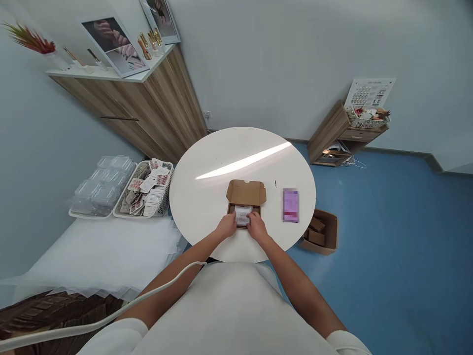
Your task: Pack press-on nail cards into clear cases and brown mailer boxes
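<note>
An open brown cardboard box (246, 193) lies on the white oval table (207, 197), its lid folded back away from me. Inside it sits a clear packet with a pale, patterned content (243, 215). My left hand (226, 225) is at the box's left side, its fingers closed at the packet's left edge. On the other side, my right hand (256, 227) has its fingertips together on the packet's right edge. To the right on the table lies a purple rectangular item (290, 205), pixelated.
Left of the table stand a basket of printed cards (148, 190) and a tray of clear plastic cases (107, 182), beside white sheets (103, 251). A carton (332, 231) with smaller boxes is on the floor at right. A white cable (162, 286) crosses my left arm.
</note>
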`<state>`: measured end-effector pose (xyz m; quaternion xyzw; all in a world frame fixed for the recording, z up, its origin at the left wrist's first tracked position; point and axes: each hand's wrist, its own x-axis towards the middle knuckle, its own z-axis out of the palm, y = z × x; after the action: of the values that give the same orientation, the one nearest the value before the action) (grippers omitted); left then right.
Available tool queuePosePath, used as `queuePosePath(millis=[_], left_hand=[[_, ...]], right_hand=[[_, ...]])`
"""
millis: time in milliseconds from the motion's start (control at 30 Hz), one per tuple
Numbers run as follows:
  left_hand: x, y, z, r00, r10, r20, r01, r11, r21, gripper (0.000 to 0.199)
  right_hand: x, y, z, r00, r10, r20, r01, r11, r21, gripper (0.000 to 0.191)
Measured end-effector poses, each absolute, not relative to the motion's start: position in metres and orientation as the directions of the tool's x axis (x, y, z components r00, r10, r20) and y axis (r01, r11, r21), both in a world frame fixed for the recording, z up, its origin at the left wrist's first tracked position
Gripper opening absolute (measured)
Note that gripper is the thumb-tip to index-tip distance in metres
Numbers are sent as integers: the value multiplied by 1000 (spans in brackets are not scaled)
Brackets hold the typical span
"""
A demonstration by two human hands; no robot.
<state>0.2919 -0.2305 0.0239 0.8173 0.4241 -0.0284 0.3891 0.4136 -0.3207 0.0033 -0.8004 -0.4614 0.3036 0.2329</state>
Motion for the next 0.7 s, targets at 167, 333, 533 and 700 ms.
queuePosePath(millis=[167,333,533,700], left_hand=[[286,-231,26,647,661,-380,683,-283,673,16],[274,-211,27,534,805,-259,563,-109,819,25],[271,-172,27,320,794,-517,474,338,813,47],[286,-160,30,354,683,-639,355,534,767,66]], right_hand=[[414,-324,8,371,890,-267,586,-447,-676,36],[436,-329,18,461,883,-91,500,-343,-795,28],[484,-317,14,725,613,-316,47,-501,-864,49],[495,-299,5,537,564,-627,-392,-491,-778,58]])
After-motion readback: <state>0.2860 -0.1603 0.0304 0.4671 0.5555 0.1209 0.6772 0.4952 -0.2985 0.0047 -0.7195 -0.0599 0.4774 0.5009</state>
